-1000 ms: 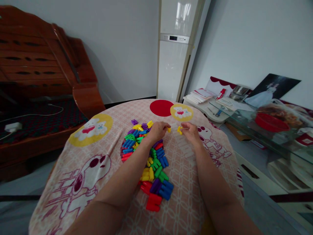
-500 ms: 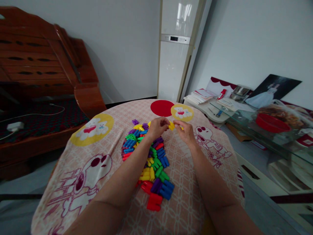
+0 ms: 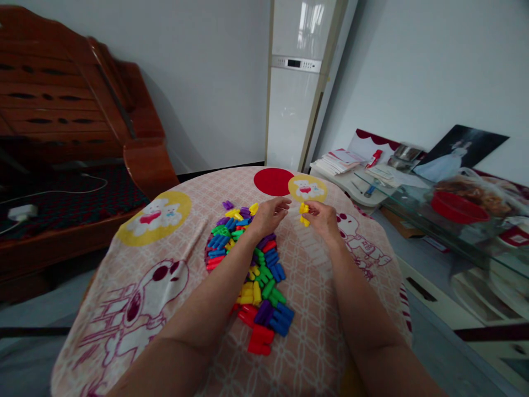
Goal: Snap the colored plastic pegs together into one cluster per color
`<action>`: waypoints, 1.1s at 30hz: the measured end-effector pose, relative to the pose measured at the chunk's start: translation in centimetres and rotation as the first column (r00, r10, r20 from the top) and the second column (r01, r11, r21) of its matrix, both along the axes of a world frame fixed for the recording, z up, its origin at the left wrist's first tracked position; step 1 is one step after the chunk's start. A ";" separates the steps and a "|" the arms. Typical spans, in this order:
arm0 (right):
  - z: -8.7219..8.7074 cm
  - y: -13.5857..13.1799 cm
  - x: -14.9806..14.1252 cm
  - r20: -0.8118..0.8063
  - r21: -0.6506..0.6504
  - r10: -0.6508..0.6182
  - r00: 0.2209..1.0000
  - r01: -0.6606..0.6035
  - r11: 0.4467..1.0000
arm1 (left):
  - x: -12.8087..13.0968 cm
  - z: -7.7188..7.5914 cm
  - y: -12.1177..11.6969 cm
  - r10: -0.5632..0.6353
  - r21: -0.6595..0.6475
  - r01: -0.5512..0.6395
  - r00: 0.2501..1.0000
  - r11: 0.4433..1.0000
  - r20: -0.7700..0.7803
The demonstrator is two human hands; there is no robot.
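Between the thumb and fingers of my right hand [image 3: 324, 219] is a small yellow plastic building block [image 3: 305, 214], held above the cloth. My left hand [image 3: 270, 215] is just left of it with fingers apart and nothing in them. Below and left of my left hand spreads a pile of plastic blocks [image 3: 223, 242] in blue, green, red, purple and yellow. My left forearm covers part of the pile. Nearest me lie a red block [image 3: 260, 339] and a blue block [image 3: 282, 320].
A pink patterned tablecloth [image 3: 306, 325] covers the round table. To the left stands a carved wooden bench [image 3: 149, 160]. A glass-topped cabinet [image 3: 417, 220] on the right carries a red bowl [image 3: 458, 208] and papers. Behind stands a tall white air conditioner [image 3: 291, 110].
My hands have drawn apart. My left hand has let go of the yellow piece and opened. My right hand has moved slightly right with the yellow block.
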State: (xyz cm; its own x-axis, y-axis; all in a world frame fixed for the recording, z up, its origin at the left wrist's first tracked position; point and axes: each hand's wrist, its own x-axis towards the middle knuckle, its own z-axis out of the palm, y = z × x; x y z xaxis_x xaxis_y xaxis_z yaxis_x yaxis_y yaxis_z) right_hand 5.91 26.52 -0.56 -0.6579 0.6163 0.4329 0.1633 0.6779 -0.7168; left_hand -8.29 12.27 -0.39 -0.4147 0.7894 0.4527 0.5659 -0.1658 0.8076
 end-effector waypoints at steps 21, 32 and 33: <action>-2.2 1.5 0.2 0.109 0.137 -0.098 0.989 0.083 0.987 | -1.1 0.2 -0.4 0.101 -0.079 -0.096 0.993 0.992 0.061; -3.2 -0.9 -1.2 0.397 0.351 -0.248 0.884 0.103 0.931 | -6.9 3.0 -5.0 0.442 -0.038 -0.445 0.867 0.895 0.230; -3.1 -1.0 -1.3 0.393 0.354 -0.248 0.886 0.103 0.929 | -7.6 2.8 -5.4 0.494 -0.064 -0.492 0.845 0.868 0.205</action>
State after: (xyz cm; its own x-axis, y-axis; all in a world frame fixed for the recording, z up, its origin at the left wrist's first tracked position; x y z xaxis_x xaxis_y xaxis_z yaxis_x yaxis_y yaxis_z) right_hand 4.60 25.51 -3.68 -0.7150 0.6177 0.3275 0.5392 0.7854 -0.3041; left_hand -15.84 6.89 2.42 -0.8333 0.4596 0.3071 0.3911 0.0976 0.9152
